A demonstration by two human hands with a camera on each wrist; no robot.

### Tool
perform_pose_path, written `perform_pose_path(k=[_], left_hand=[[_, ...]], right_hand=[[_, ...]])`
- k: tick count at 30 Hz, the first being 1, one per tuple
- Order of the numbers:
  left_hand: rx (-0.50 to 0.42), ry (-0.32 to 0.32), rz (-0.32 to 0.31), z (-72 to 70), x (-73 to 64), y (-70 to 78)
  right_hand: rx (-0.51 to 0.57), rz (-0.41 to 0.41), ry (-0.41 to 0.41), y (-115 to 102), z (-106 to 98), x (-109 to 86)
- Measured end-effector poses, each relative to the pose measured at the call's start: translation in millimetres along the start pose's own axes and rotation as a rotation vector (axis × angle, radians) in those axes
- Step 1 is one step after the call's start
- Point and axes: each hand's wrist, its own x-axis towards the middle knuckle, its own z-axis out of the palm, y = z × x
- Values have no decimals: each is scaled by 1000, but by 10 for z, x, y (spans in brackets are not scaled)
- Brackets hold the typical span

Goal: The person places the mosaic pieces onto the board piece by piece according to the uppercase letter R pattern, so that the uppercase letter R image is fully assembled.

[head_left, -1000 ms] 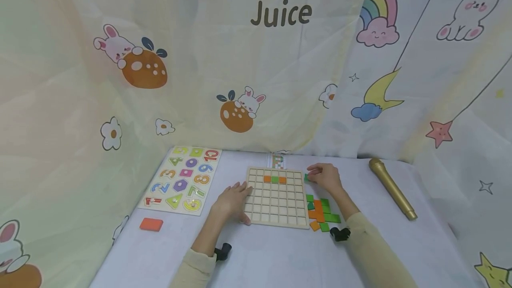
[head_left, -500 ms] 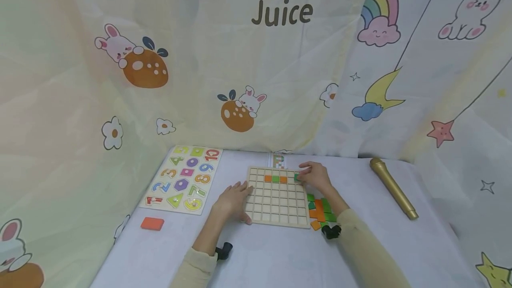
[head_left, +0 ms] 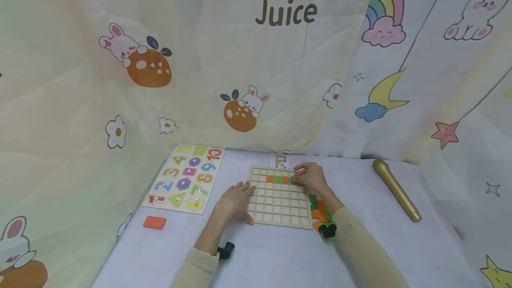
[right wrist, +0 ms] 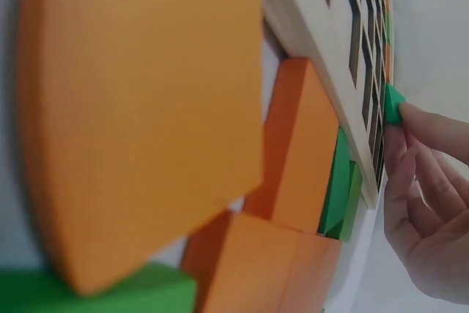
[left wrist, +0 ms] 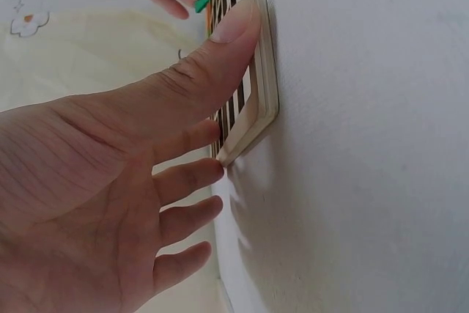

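Note:
A wooden grid board [head_left: 280, 208] lies on the white table, with an orange tile [head_left: 270, 178], a light green tile [head_left: 278, 179] and another orange tile [head_left: 286, 180] side by side in one of its upper rows. My right hand [head_left: 312, 177] pinches a dark green tile [right wrist: 393, 105] between thumb and finger, at the right end of that row. Whether this tile sits fully in its cell cannot be told. My left hand [head_left: 235, 201] rests at the board's left edge, thumb touching the near rim and fingers spread fairly straight.
Several loose orange and green tiles [right wrist: 293, 152] lie against the board's right side, partly behind the right wrist. A number puzzle board [head_left: 184, 181] and a red-orange block [head_left: 154, 222] lie left. A gold microphone [head_left: 396, 188] lies right; a pattern card [head_left: 281, 160] is behind the board.
My right hand has carried the dark green tile leftward from beside the board to the cell next to the orange tile. My left hand stays at the board's edge.

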Motion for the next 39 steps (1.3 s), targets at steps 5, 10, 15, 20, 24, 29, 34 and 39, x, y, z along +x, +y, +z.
perform_pose_path(k=[5, 10, 15, 20, 24, 29, 34, 39], left_hand=[[4, 1, 4, -15, 5, 22], [-2, 11, 1, -47, 1, 37], [0, 20, -2, -55, 3, 35], [-6, 15, 1, -48, 9, 37], [-9, 12, 1, -49, 4, 42], [-14, 14, -5, -50, -9, 44], [-24, 3, -8, -30, -11, 38], [-31, -7, -12, -35, -21, 33]], right_hand=[[-28, -4, 21, -5, -6, 9], [-58, -8, 46, -32, -12, 18], [-81, -3, 68, -70, 3, 25], [-97, 17, 70, -86, 17, 9], [-84, 21, 78, -85, 20, -8], [-71, 25, 83, -62, 27, -23], [-58, 56, 61, -41, 4, -64], [-37, 39, 39, -26, -65, -106]])
